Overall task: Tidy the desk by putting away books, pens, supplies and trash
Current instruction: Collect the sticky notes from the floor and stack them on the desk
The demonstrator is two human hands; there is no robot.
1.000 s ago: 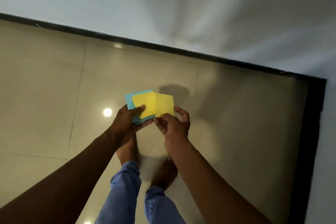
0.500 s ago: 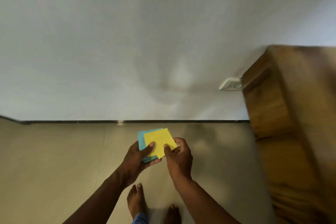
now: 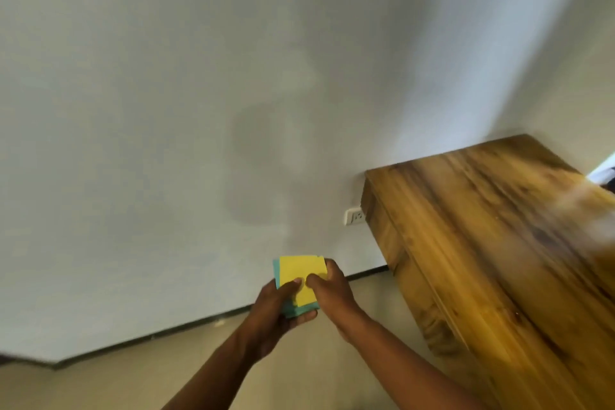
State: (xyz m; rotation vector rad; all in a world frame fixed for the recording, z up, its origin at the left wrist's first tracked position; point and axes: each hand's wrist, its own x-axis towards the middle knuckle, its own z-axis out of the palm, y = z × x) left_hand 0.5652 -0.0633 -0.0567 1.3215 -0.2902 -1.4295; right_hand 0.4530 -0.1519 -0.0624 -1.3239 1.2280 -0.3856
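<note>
Both hands pinch a small stack of square yellow and blue paper notes (image 3: pixel 301 280), left hand (image 3: pixel 278 306) beneath, right hand (image 3: pixel 327 288) at its edge, left of the wooden tabletop (image 3: pixel 499 226), near the white wall socket (image 3: pixel 354 216).

A wooden bench (image 3: pixel 499 243) with a streaked brown grain stands on the right, one end against the pale wall. Its blurred top shows nothing that can be made out. It stands on the beige floor (image 3: pixel 133 383), which meets the wall at a dark skirting line.
</note>
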